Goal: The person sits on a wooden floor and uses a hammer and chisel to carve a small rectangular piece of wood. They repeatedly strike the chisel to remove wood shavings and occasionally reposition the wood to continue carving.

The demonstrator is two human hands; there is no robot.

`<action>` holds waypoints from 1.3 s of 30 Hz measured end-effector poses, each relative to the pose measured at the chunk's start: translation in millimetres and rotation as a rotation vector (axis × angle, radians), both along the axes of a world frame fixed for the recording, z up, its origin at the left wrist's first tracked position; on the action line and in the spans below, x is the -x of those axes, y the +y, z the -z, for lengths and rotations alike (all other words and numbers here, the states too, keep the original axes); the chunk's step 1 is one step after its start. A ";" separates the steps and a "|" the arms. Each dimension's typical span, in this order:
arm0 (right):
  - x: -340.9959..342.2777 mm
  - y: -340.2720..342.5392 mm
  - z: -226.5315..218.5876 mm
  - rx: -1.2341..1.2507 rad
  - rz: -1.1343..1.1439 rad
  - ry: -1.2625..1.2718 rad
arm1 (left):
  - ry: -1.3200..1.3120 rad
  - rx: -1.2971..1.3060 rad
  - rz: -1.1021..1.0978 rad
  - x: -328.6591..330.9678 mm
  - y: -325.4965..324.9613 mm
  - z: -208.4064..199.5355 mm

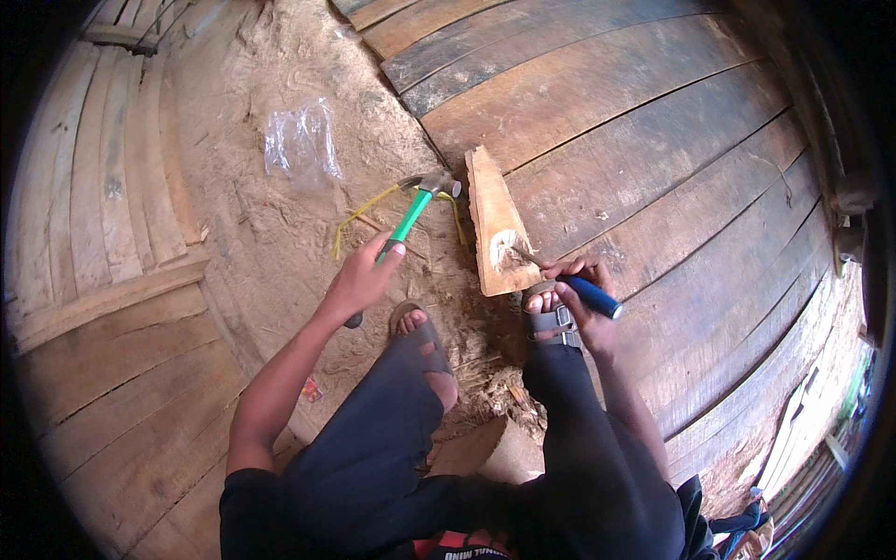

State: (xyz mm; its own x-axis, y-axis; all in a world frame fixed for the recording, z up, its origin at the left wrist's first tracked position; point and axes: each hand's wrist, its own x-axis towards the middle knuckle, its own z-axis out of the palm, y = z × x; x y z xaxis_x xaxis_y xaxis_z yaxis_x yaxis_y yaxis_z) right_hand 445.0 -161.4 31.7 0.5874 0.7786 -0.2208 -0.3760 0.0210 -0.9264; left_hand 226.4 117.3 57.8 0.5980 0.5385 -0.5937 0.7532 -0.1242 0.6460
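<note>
My left hand (359, 280) is closed round the handle of a claw hammer (411, 217) with a green shaft and a metal head. The head is raised to the left of a tapered piece of pale wood (490, 196). In my right hand (594, 322) is a chisel (592, 296) with a blue handle, held at a slant. Its blade reaches into a rough, light-coloured hollow (505, 245) cut in the wide near end of the wood. The wood lies at the edge of the plank platform, close to the toes of my sandalled right foot (544, 301).
Dark planks (653, 159) form the platform on the right. Sandy ground (252, 215) holds a crumpled clear plastic bag (301, 142) and a thin yellow bent strip (359, 215). More boards (121, 177) lie at the left. My left foot (415, 327) stands on the ground.
</note>
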 end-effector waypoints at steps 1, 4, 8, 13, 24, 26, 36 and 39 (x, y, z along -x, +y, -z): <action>-5.6 1.6 -1.4 -0.017 0.007 -0.014 | -0.021 0.007 -0.006 0.9 0.9 2.3; -18.8 10.1 -5.6 0.024 0.068 0.010 | -0.021 0.017 -0.001 0.7 3.3 0.2; -28.0 31.4 -11.9 0.098 0.166 0.026 | 0.044 0.021 -0.009 -2.8 4.5 -10.0; -31.3 70.8 -0.4 -0.081 0.212 0.125 | -0.026 0.080 -0.018 1.4 4.5 -2.8; -12.1 110.9 -6.7 0.112 -0.012 -0.151 | -0.005 0.184 -0.113 4.7 2.7 -16.4; -11.1 109.6 -11.5 0.130 -0.032 -0.148 | 0.003 0.215 -0.132 1.0 3.2 -20.6; 2.9 133.9 24.0 -0.016 -0.089 -0.393 | 0.075 0.281 -0.253 25.5 7.4 16.3; 2.5 137.9 40.0 -0.078 0.010 -0.550 | 0.028 0.261 -0.234 27.2 3.2 54.9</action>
State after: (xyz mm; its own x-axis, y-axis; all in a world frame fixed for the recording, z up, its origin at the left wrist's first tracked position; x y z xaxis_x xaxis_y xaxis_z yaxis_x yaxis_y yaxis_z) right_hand 442.5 -23.5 -8.3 0.6075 0.7740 0.1785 0.1633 0.0982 -0.9817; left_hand 199.2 120.5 2.8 0.4575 0.4868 -0.7442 0.7598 0.2207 0.6115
